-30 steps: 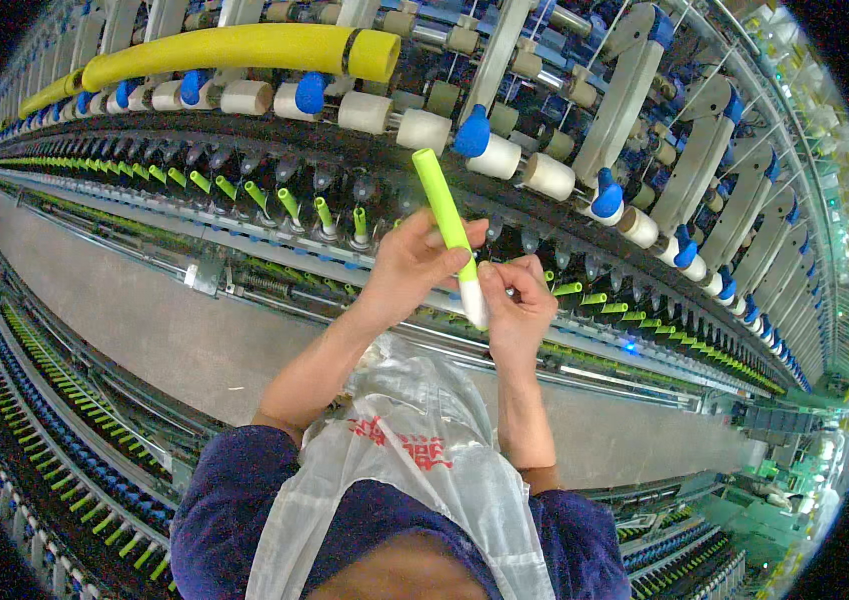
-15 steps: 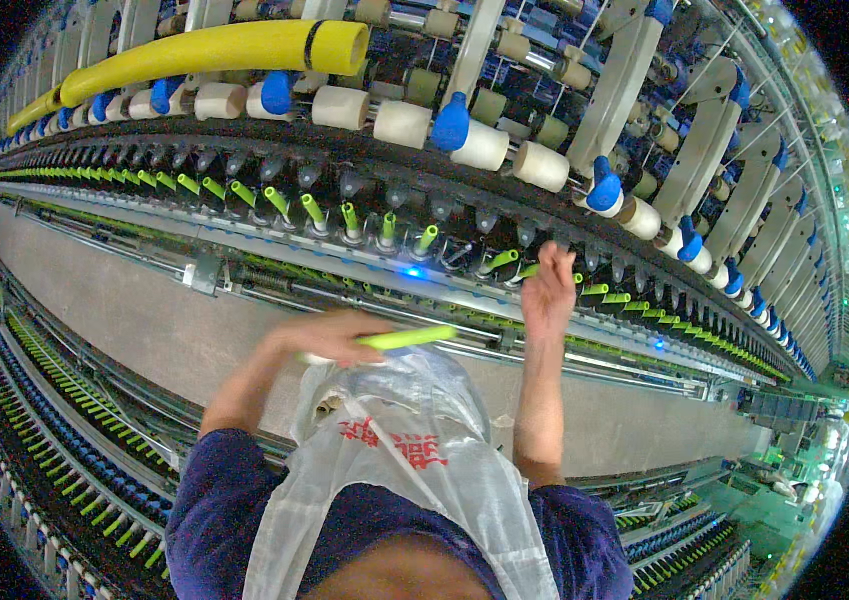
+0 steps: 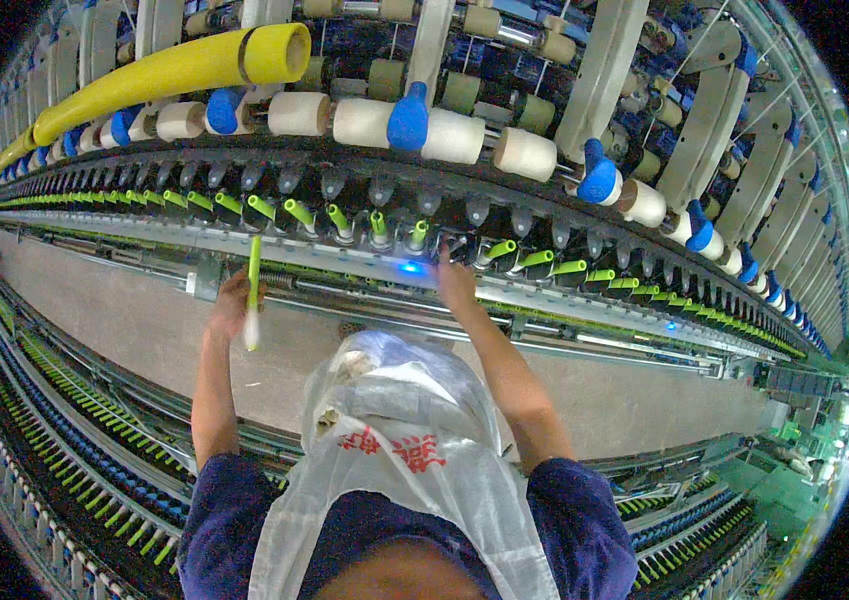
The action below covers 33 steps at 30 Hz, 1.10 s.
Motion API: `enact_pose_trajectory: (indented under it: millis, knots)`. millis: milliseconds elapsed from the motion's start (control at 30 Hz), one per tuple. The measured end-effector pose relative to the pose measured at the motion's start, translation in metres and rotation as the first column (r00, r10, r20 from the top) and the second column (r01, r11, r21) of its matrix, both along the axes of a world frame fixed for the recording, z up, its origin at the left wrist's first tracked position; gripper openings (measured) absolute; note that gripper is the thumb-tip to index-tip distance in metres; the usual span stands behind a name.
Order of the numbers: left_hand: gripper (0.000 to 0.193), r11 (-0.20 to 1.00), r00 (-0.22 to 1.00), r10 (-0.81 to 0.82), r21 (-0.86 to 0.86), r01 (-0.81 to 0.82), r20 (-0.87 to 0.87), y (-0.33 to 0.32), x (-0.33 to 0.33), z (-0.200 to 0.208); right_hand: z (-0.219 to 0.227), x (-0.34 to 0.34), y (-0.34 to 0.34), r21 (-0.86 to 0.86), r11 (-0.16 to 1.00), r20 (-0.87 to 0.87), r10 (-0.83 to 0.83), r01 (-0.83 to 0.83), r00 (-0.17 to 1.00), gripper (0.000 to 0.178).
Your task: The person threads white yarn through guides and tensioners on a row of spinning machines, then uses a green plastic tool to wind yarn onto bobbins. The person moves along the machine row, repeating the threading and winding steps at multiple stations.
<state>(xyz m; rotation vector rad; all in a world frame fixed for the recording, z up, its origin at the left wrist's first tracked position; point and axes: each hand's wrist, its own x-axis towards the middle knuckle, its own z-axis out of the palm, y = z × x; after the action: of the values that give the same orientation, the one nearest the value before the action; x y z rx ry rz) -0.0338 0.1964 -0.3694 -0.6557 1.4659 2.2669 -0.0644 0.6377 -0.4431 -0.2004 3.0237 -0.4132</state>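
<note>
My left hand (image 3: 232,304) is closed round a slim lime-green bobbin (image 3: 255,262), held upright in front of the machine. White yarn is wound on the bobbin's lower part. My right hand (image 3: 458,286) reaches up to the spindle row, index finger stretched toward a bare dark spindle (image 3: 458,246) and the other fingers bent. Whatever lies at those fingertips is too small to make out. Beside that hand, a green bobbin (image 3: 419,234) stands to the left and another green bobbin (image 3: 496,252) leans to the right. Below the spindles a blue light (image 3: 411,267) glows on the rail.
Above the spindles run pale rollers (image 3: 528,154) with blue-capped arms (image 3: 408,118). A thick yellow tube (image 3: 170,70) lies across the upper left. A whitish translucent apron (image 3: 395,400) bulges below my hands. Behind, beyond the aisle floor (image 3: 125,307), stands another bobbin row (image 3: 65,385).
My left hand has moved left and up, turning the bobbin from nearly level to upright. My right hand has shifted left along the row to the bare spindle.
</note>
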Motion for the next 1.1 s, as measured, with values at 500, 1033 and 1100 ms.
enact_pose_trajectory:
  millis: [500,1033,1100]
  knots:
    - [0.008,0.852,0.96,-0.137,-0.524,-0.011,-0.243,0.048,-0.009,-0.048,-0.013,0.007,0.016,-0.16,0.962,-0.135,-0.245,0.223,0.96,0.041]
    - [0.022,0.766,0.705,-0.252,-0.582,-0.273,-0.662,0.162,-0.019,0.045,0.035,0.015,0.012,-0.404,0.887,-0.34,-0.373,0.224,0.863,0.035]
    - [0.023,0.957,0.646,-0.213,-0.289,-0.013,-0.733,0.219,-0.02,0.08,0.079,0.007,0.017,-0.703,0.681,-0.13,-0.406,0.204,0.905,0.035]
